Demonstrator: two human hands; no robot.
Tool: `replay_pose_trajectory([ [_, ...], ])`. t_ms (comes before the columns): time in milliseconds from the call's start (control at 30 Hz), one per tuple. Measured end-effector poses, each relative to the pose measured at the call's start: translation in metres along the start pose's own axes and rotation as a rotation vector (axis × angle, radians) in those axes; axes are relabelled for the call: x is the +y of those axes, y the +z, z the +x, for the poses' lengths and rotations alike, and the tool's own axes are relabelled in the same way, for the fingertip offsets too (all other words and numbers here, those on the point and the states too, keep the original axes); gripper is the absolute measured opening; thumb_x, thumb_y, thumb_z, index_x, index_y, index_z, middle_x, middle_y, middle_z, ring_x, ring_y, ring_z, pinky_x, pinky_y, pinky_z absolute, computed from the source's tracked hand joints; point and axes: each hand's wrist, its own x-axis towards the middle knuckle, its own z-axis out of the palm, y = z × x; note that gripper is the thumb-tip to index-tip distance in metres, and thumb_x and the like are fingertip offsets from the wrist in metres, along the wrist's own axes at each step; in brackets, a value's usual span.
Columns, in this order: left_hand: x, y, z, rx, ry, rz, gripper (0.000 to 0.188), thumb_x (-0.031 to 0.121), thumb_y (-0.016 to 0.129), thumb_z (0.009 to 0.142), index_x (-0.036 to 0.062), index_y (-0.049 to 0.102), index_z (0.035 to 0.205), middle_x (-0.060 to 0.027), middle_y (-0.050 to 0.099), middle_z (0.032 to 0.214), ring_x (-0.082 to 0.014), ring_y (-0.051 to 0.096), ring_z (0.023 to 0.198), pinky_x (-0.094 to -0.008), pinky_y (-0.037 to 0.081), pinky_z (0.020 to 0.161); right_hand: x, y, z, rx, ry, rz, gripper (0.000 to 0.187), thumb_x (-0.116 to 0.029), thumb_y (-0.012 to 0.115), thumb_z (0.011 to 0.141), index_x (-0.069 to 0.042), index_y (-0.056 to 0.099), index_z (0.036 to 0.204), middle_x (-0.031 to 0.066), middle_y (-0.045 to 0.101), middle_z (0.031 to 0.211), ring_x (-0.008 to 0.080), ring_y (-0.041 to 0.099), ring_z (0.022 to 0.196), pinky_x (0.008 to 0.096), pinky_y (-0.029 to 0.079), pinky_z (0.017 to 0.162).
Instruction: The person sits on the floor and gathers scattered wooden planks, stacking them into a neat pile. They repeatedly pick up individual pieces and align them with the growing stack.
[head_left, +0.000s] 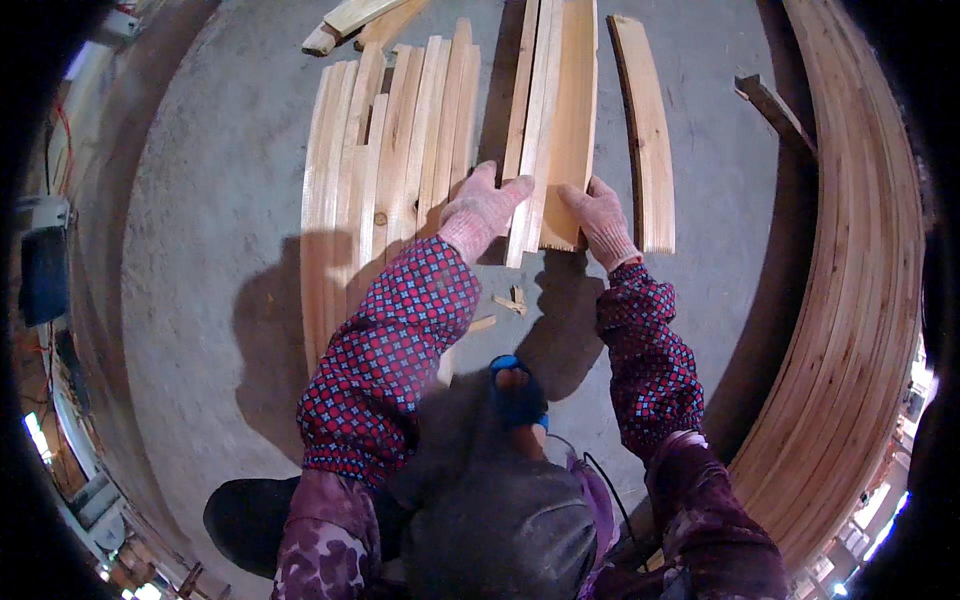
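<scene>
Both my hands wear pale pink knit gloves and are at the near ends of a small group of long wooden boards. My left hand (485, 210) grips the left side, its thumb across a narrow strip (545, 100); its other fingers are partly hidden. My right hand (602, 222) closes on the right edge of a wide board (572, 130), thumb on its upper face. The near ends are uneven, the strip reaching closer to me than the wide board. Right of them a single short board (646, 135) lies apart on the floor.
Narrow boards (400, 150) lie side by side at left, some shorter than others. Offcuts (362, 15) are at the far left and wood scraps (512, 300) near my foot (518, 385). A long stack of boards (860, 280) runs along the right, with a dark wood piece (775, 108) beside it.
</scene>
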Motion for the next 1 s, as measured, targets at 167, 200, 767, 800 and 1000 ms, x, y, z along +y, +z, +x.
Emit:
replay_pose_trajectory([
  [167, -0.007, 0.003, 0.001, 0.013, -0.048, 0.02, 0.103, 0.05, 0.078, 0.082, -0.0046, 0.03, 0.155, -0.0269, 0.05, 0.147, -0.0351, 0.052, 0.134, -0.0413, 0.039, 0.114, -0.025, 0.014, -0.019, -0.095, -0.023, -0.457, 0.04, -0.038, 0.058, 0.098, -0.007, 0.066, 0.123, 0.016, 0.072, 0.11, 0.0292, 0.071, 0.095, 0.0388, 0.055, 0.084],
  [200, 0.006, 0.007, -0.003, 0.013, -0.029, 0.065, 0.106, 0.049, 0.08, 0.08, -0.0045, 0.028, 0.155, -0.0273, 0.051, 0.146, -0.0355, 0.053, 0.134, -0.0416, 0.039, 0.114, -0.038, 0.01, -0.026, -0.113, -0.039, -0.558, 0.04, -0.04, 0.055, 0.099, -0.01, 0.066, 0.124, 0.0167, 0.072, 0.112, 0.0311, 0.071, 0.098, 0.0398, 0.054, 0.085],
  [767, 0.025, 0.018, -0.029, -0.076, -0.021, 0.338, 0.132, 0.05, 0.083, 0.073, 0.009, -0.005, 0.162, -0.0215, 0.046, 0.155, -0.0361, 0.051, 0.138, -0.0462, 0.036, 0.116, -0.029, -0.086, 0.038, 0.146, 0.02, -0.522, 0.045, -0.032, 0.081, 0.077, 0.004, 0.073, 0.103, 0.0147, 0.075, 0.088, 0.0247, 0.074, 0.082, 0.0372, 0.058, 0.074],
  [800, 0.031, 0.023, -0.03, -0.098, -0.003, 0.327, 0.131, 0.05, 0.083, 0.074, 0.0086, -0.004, 0.163, -0.0225, 0.046, 0.154, -0.037, 0.05, 0.138, -0.046, 0.035, 0.116, -0.003, -0.098, 0.052, 0.14, -0.122, -0.517, 0.046, -0.033, 0.077, 0.083, 0.005, 0.071, 0.109, 0.0152, 0.075, 0.092, 0.0236, 0.073, 0.084, 0.0373, 0.057, 0.074],
  [1000, 0.003, 0.01, -0.034, -0.084, -0.065, 0.206, 0.122, 0.044, 0.082, 0.074, 0.0127, 0.005, 0.164, -0.0216, 0.037, 0.16, -0.0395, 0.038, 0.147, -0.0403, 0.028, 0.122, -0.037, 0.03, 0.036, 0.016, -0.085, -0.332, 0.061, -0.052, 0.07, 0.092, -0.013, 0.056, 0.136, 0.0186, 0.058, 0.141, 0.0346, 0.068, 0.109, 0.0424, 0.051, 0.1],
])
